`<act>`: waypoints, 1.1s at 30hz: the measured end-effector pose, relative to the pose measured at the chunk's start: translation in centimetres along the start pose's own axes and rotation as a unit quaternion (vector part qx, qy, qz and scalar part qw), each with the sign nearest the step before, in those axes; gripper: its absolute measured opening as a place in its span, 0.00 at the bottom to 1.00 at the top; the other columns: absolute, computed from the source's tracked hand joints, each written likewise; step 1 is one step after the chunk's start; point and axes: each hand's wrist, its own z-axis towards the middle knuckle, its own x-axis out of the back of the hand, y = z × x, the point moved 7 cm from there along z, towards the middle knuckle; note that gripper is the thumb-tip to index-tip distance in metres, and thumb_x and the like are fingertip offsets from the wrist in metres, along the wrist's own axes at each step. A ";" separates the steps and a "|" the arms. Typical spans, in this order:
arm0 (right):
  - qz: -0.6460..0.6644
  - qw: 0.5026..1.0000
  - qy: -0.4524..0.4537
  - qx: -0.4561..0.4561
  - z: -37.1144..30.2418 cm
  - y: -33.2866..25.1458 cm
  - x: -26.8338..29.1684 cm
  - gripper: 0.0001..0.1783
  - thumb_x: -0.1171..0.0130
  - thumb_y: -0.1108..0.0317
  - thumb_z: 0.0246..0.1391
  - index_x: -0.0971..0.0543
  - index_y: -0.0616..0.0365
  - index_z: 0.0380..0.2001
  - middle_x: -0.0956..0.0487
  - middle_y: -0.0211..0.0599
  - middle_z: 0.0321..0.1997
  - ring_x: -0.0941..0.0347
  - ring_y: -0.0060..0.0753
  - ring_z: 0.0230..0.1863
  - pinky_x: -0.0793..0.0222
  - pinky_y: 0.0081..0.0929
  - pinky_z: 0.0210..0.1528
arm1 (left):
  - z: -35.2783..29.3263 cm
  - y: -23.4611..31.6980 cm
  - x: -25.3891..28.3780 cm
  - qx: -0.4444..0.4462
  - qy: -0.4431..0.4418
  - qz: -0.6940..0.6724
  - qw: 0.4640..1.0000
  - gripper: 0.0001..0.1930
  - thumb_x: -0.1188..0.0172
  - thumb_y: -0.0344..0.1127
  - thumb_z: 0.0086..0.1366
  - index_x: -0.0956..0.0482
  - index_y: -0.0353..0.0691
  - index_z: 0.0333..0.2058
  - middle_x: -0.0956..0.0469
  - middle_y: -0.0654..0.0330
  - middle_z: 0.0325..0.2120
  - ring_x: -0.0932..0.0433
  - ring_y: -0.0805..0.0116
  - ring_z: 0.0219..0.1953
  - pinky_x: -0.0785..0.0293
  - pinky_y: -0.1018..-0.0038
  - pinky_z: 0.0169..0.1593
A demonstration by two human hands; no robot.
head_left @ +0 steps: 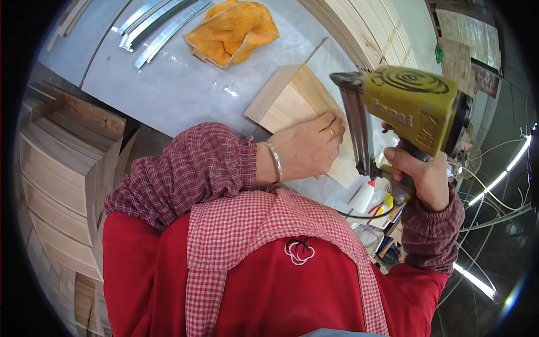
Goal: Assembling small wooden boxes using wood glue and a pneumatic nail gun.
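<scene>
My right hand is wrapped round the handle of an olive-yellow air nail gun. Its long metal magazine hangs down beside the wooden piece, with the nose at the top left. On the worktable lies a pale wooden box-like piece with slanted boards. My left hand, with a ring and a silver bracelet, grips this piece along its near right part. The fingers curl over the wood, and their tips are partly hidden. Whether the gun touches the wood, I cannot tell.
An orange cloth and several strips of metal staples lie on the grey worktable. Stacked boards stand at the left, with more wood at the far side. A white bottle and an air hose are near my right arm.
</scene>
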 end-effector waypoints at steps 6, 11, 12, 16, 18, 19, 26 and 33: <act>-0.054 0.998 -0.017 0.009 -2.3 -2.4 -0.8 0.07 0.34 0.70 0.47 0.22 0.58 0.24 0.29 0.25 0.16 0.39 0.17 0.16 0.46 0.14 0.20 | -2.3 2.0 2.7 0.001 0.090 -0.063 0.994 0.23 0.41 0.43 0.53 0.26 0.27 0.39 0.28 0.42 0.47 0.31 0.50 0.53 0.41 0.60 0.63; -0.047 0.998 -0.022 0.046 -2.5 -2.5 -1.1 0.07 0.34 0.71 0.47 0.23 0.59 0.26 0.29 0.26 0.17 0.39 0.17 0.16 0.46 0.15 0.19 | -3.0 2.1 3.0 0.003 0.169 -0.054 0.984 0.17 0.42 0.35 0.54 0.26 0.26 0.37 0.27 0.43 0.45 0.28 0.52 0.50 0.35 0.61 0.61; -0.044 0.997 -0.023 0.054 -2.5 -2.6 -1.2 0.07 0.34 0.71 0.46 0.23 0.59 0.27 0.28 0.26 0.17 0.38 0.17 0.16 0.45 0.15 0.19 | -3.0 2.1 3.0 0.004 0.182 -0.055 0.982 0.15 0.43 0.33 0.54 0.26 0.26 0.37 0.26 0.43 0.45 0.27 0.52 0.49 0.34 0.62 0.60; -0.048 0.996 -0.008 0.080 -2.6 -2.9 -1.5 0.09 0.34 0.73 0.45 0.23 0.60 0.30 0.28 0.26 0.17 0.38 0.18 0.16 0.44 0.15 0.19 | -3.2 2.2 2.9 0.001 0.204 -0.054 0.978 0.13 0.44 0.31 0.55 0.26 0.26 0.37 0.26 0.44 0.44 0.26 0.53 0.48 0.33 0.63 0.60; -0.052 0.994 0.005 0.095 -2.6 -3.0 -1.6 0.11 0.34 0.74 0.44 0.24 0.61 0.32 0.28 0.27 0.17 0.38 0.19 0.16 0.43 0.16 0.19 | -3.3 2.3 2.8 -0.001 0.210 -0.053 0.976 0.13 0.45 0.30 0.56 0.26 0.26 0.36 0.25 0.44 0.43 0.26 0.54 0.48 0.32 0.63 0.60; -0.052 0.994 0.006 0.095 -2.7 -3.1 -1.7 0.11 0.34 0.74 0.44 0.24 0.61 0.32 0.28 0.27 0.17 0.38 0.19 0.16 0.43 0.16 0.19 | -3.3 2.3 2.7 -0.001 0.210 -0.053 0.976 0.13 0.45 0.30 0.56 0.26 0.26 0.36 0.25 0.44 0.43 0.26 0.54 0.48 0.32 0.63 0.60; -0.160 0.981 0.031 0.107 -3.0 -3.5 -2.0 0.17 0.33 0.75 0.41 0.24 0.62 0.38 0.24 0.34 0.26 0.30 0.26 0.24 0.35 0.22 0.26 | -3.6 2.1 2.4 -0.005 0.212 -0.064 0.975 0.13 0.45 0.30 0.55 0.26 0.27 0.37 0.26 0.45 0.43 0.26 0.54 0.49 0.33 0.63 0.60; -0.314 0.892 -0.012 0.325 -3.9 0.0 -2.3 0.17 0.35 0.73 0.41 0.22 0.59 0.38 0.22 0.37 0.36 0.26 0.36 0.34 0.33 0.28 0.34 | -4.3 2.7 2.0 -0.036 0.231 -0.058 0.971 0.13 0.49 0.31 0.56 0.25 0.29 0.37 0.25 0.46 0.40 0.27 0.55 0.47 0.39 0.62 0.63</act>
